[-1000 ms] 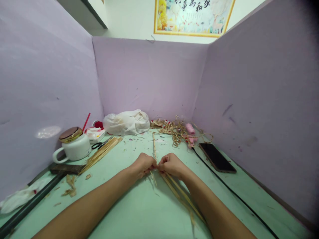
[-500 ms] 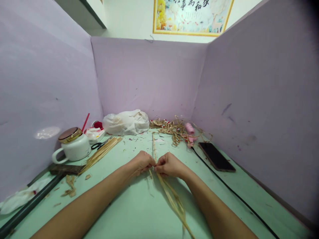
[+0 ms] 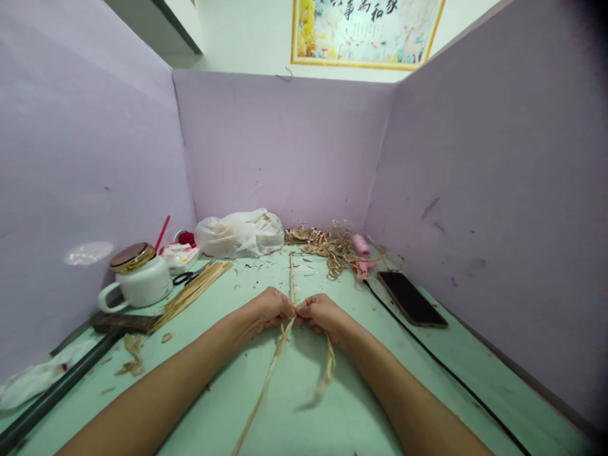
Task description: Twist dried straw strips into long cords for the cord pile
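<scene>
Pinching cord (image 3: 293, 278) at near end, left hand (image 3: 273, 308) and right hand (image 3: 322, 315) meeting, both closed in tight grip; cord runs straight off beyond them. Fresh change: long strand (image 3: 266, 380) now trails nearward below left hand; short strand (image 3: 330, 364) dangles blurred under right. Half-second ago, long lengths hung right. Crossover apparently made, twist seemingly progressing.

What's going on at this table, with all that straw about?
Someone's bare left hand and right hand are pinching a thin straw-like cord, the two held close together. The cord stretches away from them over the green table, and loose strands hang on the near side. More straw strips lie off to the left, while a phone lies to the right.
</scene>
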A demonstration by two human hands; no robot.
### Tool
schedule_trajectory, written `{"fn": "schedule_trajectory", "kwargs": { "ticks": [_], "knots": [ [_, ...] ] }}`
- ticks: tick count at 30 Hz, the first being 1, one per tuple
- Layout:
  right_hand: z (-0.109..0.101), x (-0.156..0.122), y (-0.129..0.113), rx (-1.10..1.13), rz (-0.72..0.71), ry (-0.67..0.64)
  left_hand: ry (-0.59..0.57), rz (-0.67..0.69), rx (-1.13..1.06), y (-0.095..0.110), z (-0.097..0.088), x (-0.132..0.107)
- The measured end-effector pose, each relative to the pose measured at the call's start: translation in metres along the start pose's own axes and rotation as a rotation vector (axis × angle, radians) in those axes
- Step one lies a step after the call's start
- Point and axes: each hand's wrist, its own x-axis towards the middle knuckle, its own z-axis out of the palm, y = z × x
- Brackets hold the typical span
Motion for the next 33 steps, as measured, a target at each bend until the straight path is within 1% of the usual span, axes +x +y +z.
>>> {"fn": "schedule_trajectory", "kwargs": {
  "ticks": [3, 6, 9, 11, 12, 13, 14, 15, 16, 19, 20, 21, 22, 23, 25, 26, 29, 31, 33],
  "knots": [
    [-0.002, 0.004, 0.003, -0.078, -0.033, 0.034, 0.007, 0.022, 0.032, 0.003, 0.000, -0.002],
    [-0.001, 0.006, 0.005, -0.071, -0.050, 0.029, -0.045, 0.017, 0.098, 0.008, -0.007, -0.006],
    [0.002, 0.008, 0.008, -0.029, -0.054, 0.032, -0.170, -0.019, 0.191, 0.012, -0.026, -0.009],
    [0.004, 0.008, 0.010, -0.022, -0.066, 0.036, -0.254, -0.058, 0.263, 0.013, -0.043, -0.009],
    [0.006, 0.008, 0.011, -0.025, -0.072, 0.036, -0.268, -0.071, 0.297, 0.013, -0.053, -0.009],
    [0.006, 0.008, 0.011, -0.029, -0.074, 0.035, -0.242, -0.077, 0.325, 0.013, -0.064, -0.008],
    [0.007, 0.007, 0.012, -0.033, -0.077, 0.036, -0.175, -0.077, 0.348, 0.012, -0.075, -0.008],
    [0.007, 0.007, 0.012, -0.038, -0.075, 0.037, -0.059, -0.067, 0.369, 0.011, -0.087, -0.007],
    [0.008, 0.006, 0.012, -0.042, -0.072, 0.039, 0.113, -0.049, 0.391, 0.008, -0.100, -0.007],
    [0.008, 0.007, 0.012, -0.059, -0.064, 0.037, 0.699, 0.017, 0.541, -0.004, -0.137, -0.008],
    [0.007, 0.008, 0.013, -0.063, -0.064, 0.033, 0.813, -0.001, 0.611, -0.010, -0.147, -0.008],
    [0.007, 0.009, 0.013, -0.065, -0.063, 0.029, 0.863, -0.032, 0.666, -0.016, -0.154, -0.007],
    [0.007, 0.010, 0.014, -0.063, -0.063, 0.024, 0.869, -0.077, 0.705, -0.022, -0.160, -0.006],
    [0.007, 0.010, 0.014, -0.060, -0.064, 0.019, 0.850, -0.115, 0.731, -0.027, -0.163, -0.004],
    [0.007, 0.011, 0.014, -0.054, -0.069, 0.017, 0.806, -0.162, 0.789, -0.036, -0.163, 0.001],
    [0.007, 0.010, 0.014, -0.053, -0.072, 0.016, 0.801, -0.171, 0.830, -0.038, -0.162, 0.003],
    [0.007, 0.009, 0.014, -0.054, -0.069, 0.012, 0.824, -0.195, 0.935, -0.043, -0.157, 0.009],
    [0.007, 0.009, 0.014, -0.052, -0.064, 0.003, 0.826, -0.218, 0.932, -0.043, -0.158, 0.010],
    [0.007, 0.009, 0.014, -0.052, -0.062, -0.004, 0.810, -0.237, 0.878, -0.044, -0.161, 0.009]
  ]
}}
